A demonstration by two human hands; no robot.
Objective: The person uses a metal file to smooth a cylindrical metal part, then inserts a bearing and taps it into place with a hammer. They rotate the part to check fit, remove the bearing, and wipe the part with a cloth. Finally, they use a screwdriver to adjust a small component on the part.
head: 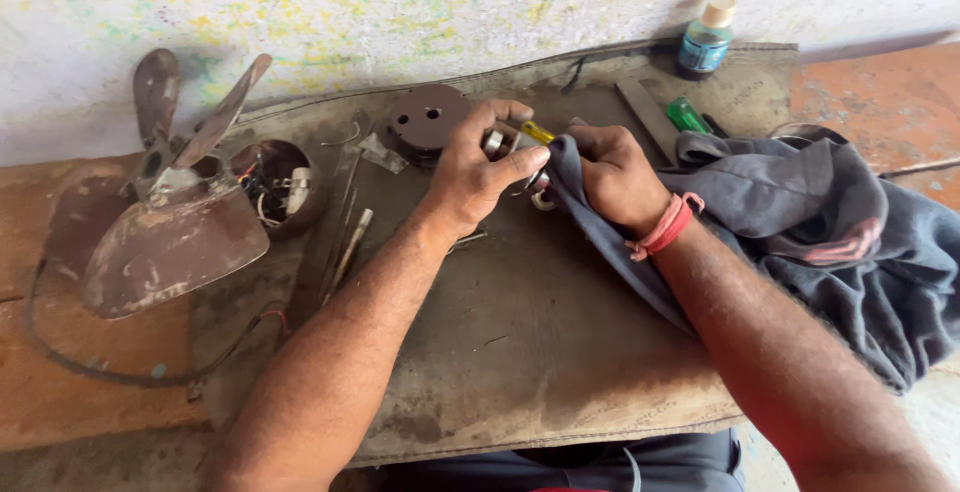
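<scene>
1. Currently my left hand [475, 167] is closed around a small metal part [497, 142], thumb and fingertips pinching it from both sides. The part is held just above the surface [520, 352], near its far edge.
2. My right hand [612, 174] is clenched on a fold of dark grey cloth [800, 222], pressing that fold against the same metal part. A red band [665, 227] sits on this wrist.
3. The rest of the cloth trails to the right, bunched on the surface and hanging over its right edge.
4. A yellow-handled tool [537, 132] shows between my two hands; only a short section is visible, and I cannot tell which hand, if either, bears on it.
5. A round brown plate with holes [428, 119] lies just beyond my left hand, close to my fingers.
6. Thin metal rods [350, 242] lie on the surface to the left of my left forearm.
7. A rusty fan with blades [175, 202] rests at the far left, and an open round housing with wires [275, 182] sits beside it.
8. A green-handled tool [687, 114] lies beyond my right hand, near the wall.
9. A small blue bottle [706, 40] stands upright against the wall, behind the green-handled tool.
</scene>
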